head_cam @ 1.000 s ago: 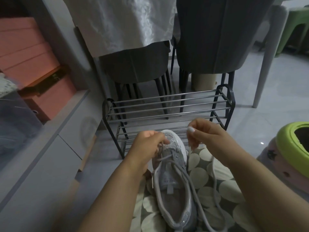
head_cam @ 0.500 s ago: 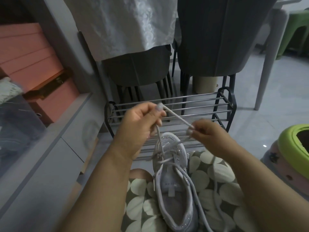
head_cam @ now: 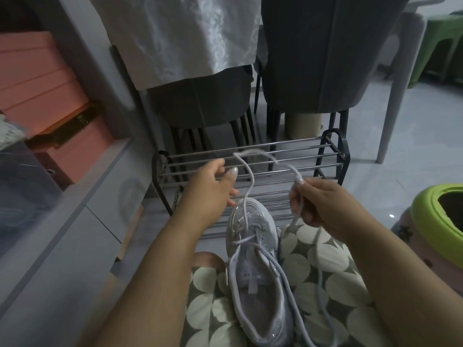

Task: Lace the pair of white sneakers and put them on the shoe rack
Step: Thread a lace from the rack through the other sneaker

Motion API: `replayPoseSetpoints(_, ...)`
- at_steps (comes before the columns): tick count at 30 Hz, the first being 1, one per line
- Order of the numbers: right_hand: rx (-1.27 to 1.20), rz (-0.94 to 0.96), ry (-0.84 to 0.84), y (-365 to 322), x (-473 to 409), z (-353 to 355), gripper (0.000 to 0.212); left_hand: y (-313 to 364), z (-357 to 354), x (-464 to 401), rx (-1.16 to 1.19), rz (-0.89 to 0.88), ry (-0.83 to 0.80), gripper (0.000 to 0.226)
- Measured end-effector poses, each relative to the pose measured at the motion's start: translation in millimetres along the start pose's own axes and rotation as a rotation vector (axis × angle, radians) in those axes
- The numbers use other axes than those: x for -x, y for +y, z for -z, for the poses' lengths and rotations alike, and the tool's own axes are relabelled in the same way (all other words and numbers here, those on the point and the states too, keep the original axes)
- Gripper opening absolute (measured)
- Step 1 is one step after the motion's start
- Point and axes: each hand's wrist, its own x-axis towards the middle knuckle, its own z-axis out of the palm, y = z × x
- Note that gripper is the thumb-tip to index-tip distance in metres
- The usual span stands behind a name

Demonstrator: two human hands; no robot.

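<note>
Head view: one white sneaker [head_cam: 253, 266] on lap, toe at 12 o'clock beside one shoe rack [head_cam: 250, 169].
Right hand [head_cam: 318, 204] pinches one lace [head_cam: 253, 176]; left hand [head_cam: 210, 189] fingers loosely spread, lace beside them; bare floor [head_cam: 413, 156] at 2 o'clock.

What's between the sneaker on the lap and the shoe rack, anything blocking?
Nothing visible blocks it. The sneaker lies on the lap, toe toward the shoe rack, whose bars carry no visible shoes. Only the lace, looped up from the eyelets and pinched by the right hand, crosses that line; the left hand is beside it.

Sneaker [head_cam: 253, 249] on patterned lap [head_cam: 323, 269]; wire rack [head_cam: 250, 161] on floor [head_cam: 413, 151], prob. bare.
</note>
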Motion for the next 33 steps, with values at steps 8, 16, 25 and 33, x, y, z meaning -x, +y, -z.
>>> replayPoseSetpoints(8, -0.467, 0.090, -0.174, -10.2, 7.0, -22.3, 0.008, 0.9, -26.5, 36.3, -0.100, 0.016, -0.370, 0.014)
replayPoseSetpoints(16, -0.280, 0.184, -0.081, 1.8, 10.4, -29.7, 0.020, -3.0, -16.8, 38.3, -0.028, -0.043, -0.391, 0.015)
replayPoseSetpoints(25, -0.153, 0.236, -0.073, 7.7, 15.6, -39.5, 0.016, -6.6, -19.5, 46.9, 0.177, 0.081, -0.260, 0.030)
replayPoseSetpoints(33, -0.131, 0.244, -0.030, 3.1, 18.4, -43.3, 0.030, -5.1, -17.4, 52.7, 0.178, 0.094, -0.275, 0.020)
